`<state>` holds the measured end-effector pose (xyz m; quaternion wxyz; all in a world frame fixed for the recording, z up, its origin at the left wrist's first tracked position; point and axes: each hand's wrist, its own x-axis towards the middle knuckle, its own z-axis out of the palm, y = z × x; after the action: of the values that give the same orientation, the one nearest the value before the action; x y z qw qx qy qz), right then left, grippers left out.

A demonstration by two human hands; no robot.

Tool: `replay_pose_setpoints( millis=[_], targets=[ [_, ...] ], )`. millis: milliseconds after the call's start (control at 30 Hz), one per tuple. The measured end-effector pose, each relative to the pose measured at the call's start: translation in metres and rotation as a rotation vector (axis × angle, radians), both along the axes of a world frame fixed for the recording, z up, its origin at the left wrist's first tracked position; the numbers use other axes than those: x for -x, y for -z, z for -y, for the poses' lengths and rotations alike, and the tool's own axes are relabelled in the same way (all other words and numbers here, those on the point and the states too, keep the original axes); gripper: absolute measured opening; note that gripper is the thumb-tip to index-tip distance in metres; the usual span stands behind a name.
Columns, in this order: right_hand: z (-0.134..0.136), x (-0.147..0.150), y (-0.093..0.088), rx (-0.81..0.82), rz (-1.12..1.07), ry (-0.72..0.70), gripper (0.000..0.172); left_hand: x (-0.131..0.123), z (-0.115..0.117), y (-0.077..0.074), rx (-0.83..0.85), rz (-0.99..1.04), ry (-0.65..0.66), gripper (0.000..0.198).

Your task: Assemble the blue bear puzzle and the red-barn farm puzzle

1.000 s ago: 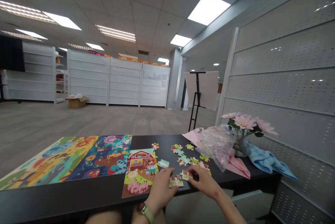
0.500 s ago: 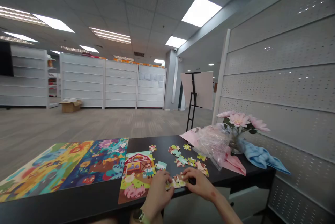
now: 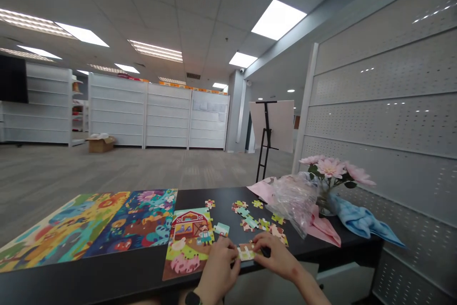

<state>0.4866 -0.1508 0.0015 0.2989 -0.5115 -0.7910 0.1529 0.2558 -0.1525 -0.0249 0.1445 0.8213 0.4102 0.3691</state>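
Between my two hands, at the table's front edge, lie jigsaw puzzle pieces point(image 3: 246, 251) with a pale fence pattern. My left hand point(image 3: 220, 263) is closed with its fingertips at their left end, partly hiding what it grips. From the right, my right hand point(image 3: 274, 254) pinches the other end between thumb and fingers. Just left of my left hand is a partly assembled farm puzzle point(image 3: 185, 241) with a red barn and pink pigs. A pale green puzzle piece point(image 3: 222, 229) touches or nearly touches its right side; I cannot tell which.
Several loose pieces point(image 3: 250, 221) lie beyond my hands. Two colourful animal puzzles, one yellow point(image 3: 71, 224) and one dark blue point(image 3: 137, 224), cover the left. Crumpled clear plastic point(image 3: 294, 198), a flower vase point(image 3: 325, 202) and a blue cloth point(image 3: 362, 217) stand at right.
The fence pieces between my hands now sit closer together, with the gap between them no longer visible. The whole view has shifted slightly; the other pieces stay in place.
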Motion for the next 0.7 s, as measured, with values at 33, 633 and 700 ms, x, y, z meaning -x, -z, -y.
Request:
replay_pose_setpoints(
  millis=[33, 633, 700],
  targets=[
    [0.000, 0.001, -0.001, -0.005, 0.009, 0.000, 0.009, 0.001, 0.001, -0.001, 0.007, -0.017, 0.002, 0.022],
    [-0.007, 0.043, 0.012, -0.089, 0.135, 0.269, 0.027, 0.041, 0.003, -0.020, 0.115, -0.221, 0.052, 0.045],
    [-0.009, 0.043, 0.012, -0.078, 0.135, 0.266, 0.025, 0.041, 0.004, -0.020, 0.118, -0.217, 0.043, 0.039]
  ],
)
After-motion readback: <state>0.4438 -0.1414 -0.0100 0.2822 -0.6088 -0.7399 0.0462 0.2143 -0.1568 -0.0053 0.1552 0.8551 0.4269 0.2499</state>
